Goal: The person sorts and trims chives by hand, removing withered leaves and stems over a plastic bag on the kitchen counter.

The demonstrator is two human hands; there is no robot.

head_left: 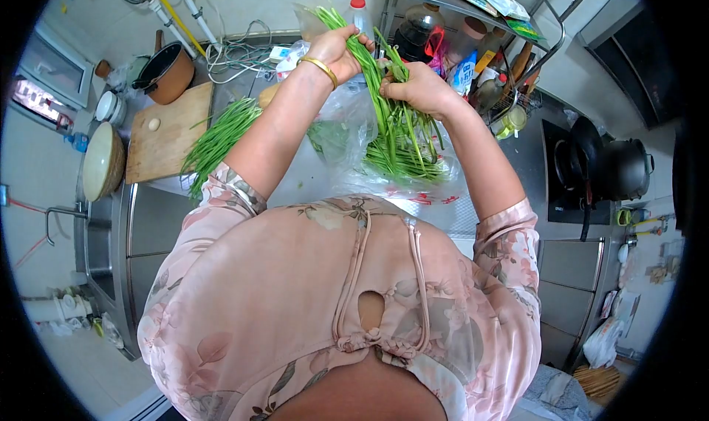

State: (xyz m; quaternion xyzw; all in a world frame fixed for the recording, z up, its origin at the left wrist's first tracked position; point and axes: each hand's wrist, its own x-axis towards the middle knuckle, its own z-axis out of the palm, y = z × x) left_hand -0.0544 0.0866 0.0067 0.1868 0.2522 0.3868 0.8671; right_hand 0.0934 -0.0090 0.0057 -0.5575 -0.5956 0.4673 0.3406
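My left hand [334, 55], with a gold bangle at the wrist, is closed round a bunch of long, thin garlic chives [379, 103] above the counter. Close beside it, my right hand [419, 90] pinches a few stalks at the bunch's side, its fingertips partly hidden by greens. Below both hands, more loose chives [405, 162] lie on a clear plastic bag [346, 131]. To the left, a separate pile of chives [225, 137] rests with its tips over the cutting board's edge.
A wooden cutting board [166, 144] carries a small pale round item [153, 124]. Behind it stands a brown pot [171, 74], with a large bowl [103, 162] at far left. A metal rack [450, 4] with bottles rises at the back right. Dark pans [583, 144] sit on the stove.
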